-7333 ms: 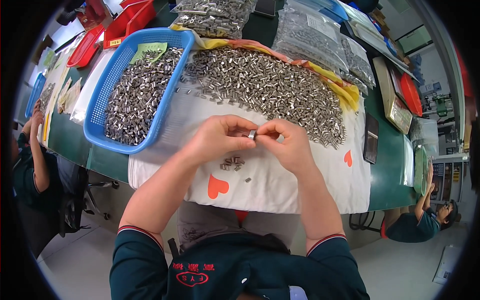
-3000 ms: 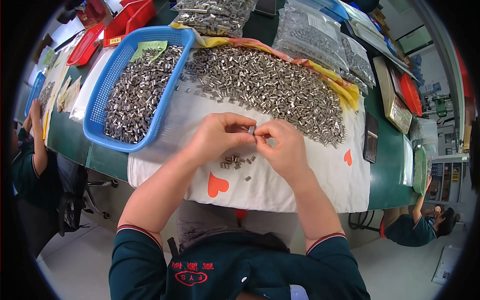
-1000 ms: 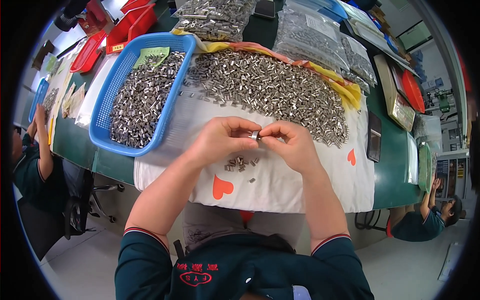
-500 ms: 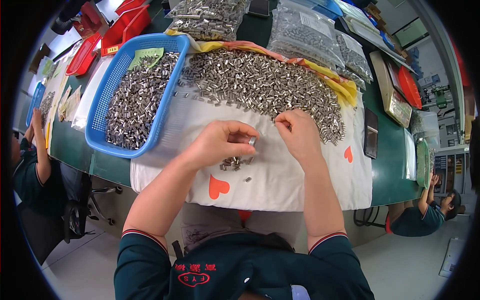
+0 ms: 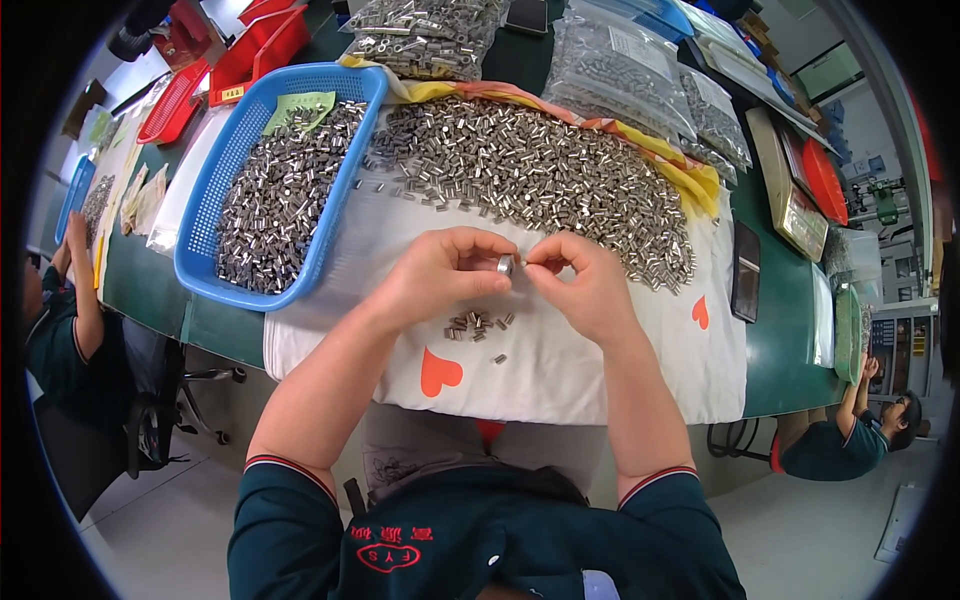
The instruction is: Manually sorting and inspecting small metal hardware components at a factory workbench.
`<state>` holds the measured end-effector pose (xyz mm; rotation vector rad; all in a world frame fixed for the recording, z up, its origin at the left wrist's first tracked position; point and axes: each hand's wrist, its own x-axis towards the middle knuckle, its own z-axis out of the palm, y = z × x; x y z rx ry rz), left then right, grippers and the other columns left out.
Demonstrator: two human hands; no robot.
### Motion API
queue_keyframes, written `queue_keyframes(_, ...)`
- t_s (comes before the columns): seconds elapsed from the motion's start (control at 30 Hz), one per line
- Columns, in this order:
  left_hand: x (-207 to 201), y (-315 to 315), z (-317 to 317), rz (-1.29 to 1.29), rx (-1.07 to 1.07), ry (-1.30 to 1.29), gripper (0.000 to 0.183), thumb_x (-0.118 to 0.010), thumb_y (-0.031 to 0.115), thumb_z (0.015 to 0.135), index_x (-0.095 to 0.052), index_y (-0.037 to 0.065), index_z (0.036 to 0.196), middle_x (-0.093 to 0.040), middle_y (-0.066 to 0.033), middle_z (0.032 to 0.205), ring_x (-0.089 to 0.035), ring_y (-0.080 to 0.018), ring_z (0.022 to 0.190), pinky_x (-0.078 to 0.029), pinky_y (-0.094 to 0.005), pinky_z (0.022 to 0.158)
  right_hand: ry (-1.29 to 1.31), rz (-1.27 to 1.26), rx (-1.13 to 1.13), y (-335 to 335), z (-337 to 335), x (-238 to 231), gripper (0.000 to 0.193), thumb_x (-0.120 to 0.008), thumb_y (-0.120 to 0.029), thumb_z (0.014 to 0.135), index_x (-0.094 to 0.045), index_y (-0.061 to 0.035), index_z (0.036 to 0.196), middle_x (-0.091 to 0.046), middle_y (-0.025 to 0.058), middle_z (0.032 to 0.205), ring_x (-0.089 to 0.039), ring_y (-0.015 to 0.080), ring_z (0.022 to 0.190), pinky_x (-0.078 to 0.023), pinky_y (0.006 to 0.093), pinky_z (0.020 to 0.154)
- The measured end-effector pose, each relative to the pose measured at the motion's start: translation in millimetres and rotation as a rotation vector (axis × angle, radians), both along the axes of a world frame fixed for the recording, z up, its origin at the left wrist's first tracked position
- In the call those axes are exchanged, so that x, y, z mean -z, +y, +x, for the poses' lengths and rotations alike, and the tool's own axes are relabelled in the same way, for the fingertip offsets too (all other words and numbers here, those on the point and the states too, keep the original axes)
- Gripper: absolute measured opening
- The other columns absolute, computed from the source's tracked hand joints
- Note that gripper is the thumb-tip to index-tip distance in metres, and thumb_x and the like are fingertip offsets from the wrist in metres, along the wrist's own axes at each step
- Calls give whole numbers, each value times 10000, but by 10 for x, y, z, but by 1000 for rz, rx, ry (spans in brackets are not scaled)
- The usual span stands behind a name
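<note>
My left hand (image 5: 430, 272) is closed, its thumb and fingers gripping a short round metal ring (image 5: 505, 266). Facing it, my right hand (image 5: 590, 290) pinches a tiny metal cylinder (image 5: 524, 262) whose end points at the ring. Whether the two pieces touch is too small to tell. Both hands are over a white cloth (image 5: 560, 375) printed with red hearts. Below my left hand lies a small group of metal cylinders (image 5: 470, 326), with a single one (image 5: 500, 358) apart from it. A large heap of the same cylinders (image 5: 540, 160) spreads beyond my hands.
A blue mesh basket (image 5: 190, 245) holding many cylinders stands at left. Behind the heap run a yellow-orange cloth edge (image 5: 705, 195) and bags of metal parts (image 5: 620, 60). A phone (image 5: 746, 270) lies at right. Other people sit at far left (image 5: 85, 310) and far right (image 5: 840, 445).
My right hand has come from the edge of the heap leftward to the ring, pinching a cylinder. The small group under my left hand looks more spread out.
</note>
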<state>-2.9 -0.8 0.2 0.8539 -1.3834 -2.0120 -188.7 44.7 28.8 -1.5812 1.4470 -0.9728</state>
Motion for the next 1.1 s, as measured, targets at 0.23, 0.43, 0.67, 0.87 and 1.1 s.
queue_keyframes(0.23,0,1,4,-3,-13,21,340,-681,38,738,-572,-15,1056,-601,-6,848,-562,-56,765,-468,-193,687,-32,-38,-50,23,58,45,68,-617,1,714,-609,-14,779,-608,28,761,-551,88,694,-435,221,623)
queue_keyframes(0.43,51,19,-20,-124,-82,-134,318,-700,53,725,-606,-4,1023,-603,-3,830,-548,-45,746,-459,-183,662,331,-350,7,53,140,112,77,-630,7,689,-601,-13,757,-610,36,746,-568,110,677,-452,245,617)
queue_keyframes(0.67,8,19,7,-42,-20,-21,314,-693,30,724,-603,-13,1022,-604,-9,835,-548,-49,737,-464,-186,659,3,-8,-79,-12,31,29,99,-652,-24,697,-606,-16,784,-602,20,728,-545,93,677,-445,239,621)
queue_keyframes(0.87,-1,16,8,-1,42,-34,300,-664,2,744,-590,-16,1034,-593,-9,825,-558,-55,745,-477,-192,667,115,-14,104,-65,-138,25,93,-636,-62,721,-620,-30,807,-597,39,723,-539,121,656,-441,252,610)
queue_keyframes(1.1,-5,26,-4,-24,64,-87,297,-639,-36,747,-582,-17,1038,-583,1,842,-554,-49,760,-480,-194,688,592,-181,225,-119,-136,202,88,-644,-119,697,-598,-59,741,-562,79,688,-538,254,717,-430,367,671)
